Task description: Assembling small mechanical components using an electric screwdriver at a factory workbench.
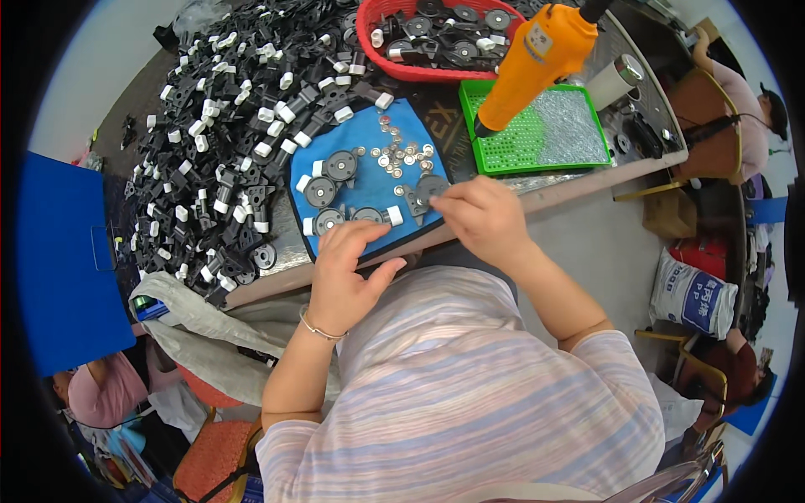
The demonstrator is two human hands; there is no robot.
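Note:
My right hand (484, 220) is in a pinch at the right edge of the blue mat (314, 142). Its fingertips grip the rim of a dark grey disc (430, 185), which lies over a black bracket (414, 204). My left hand (344, 272) has thumb and fingers apart, its fingertips at the mat's front edge beside a black wheel part with a white end (392, 215). More wheel parts (320, 191) sit on the mat's left half. Small round metal pieces (394, 159) are scattered over its upper right.
Black parts with white ends (210, 134) are heaped at the left. A red basket (366, 38) of wheels stands behind. An orange power tool (537, 59) points down over a green tray (503, 155) of small metal pieces. A cylindrical container (615, 81) is farther right.

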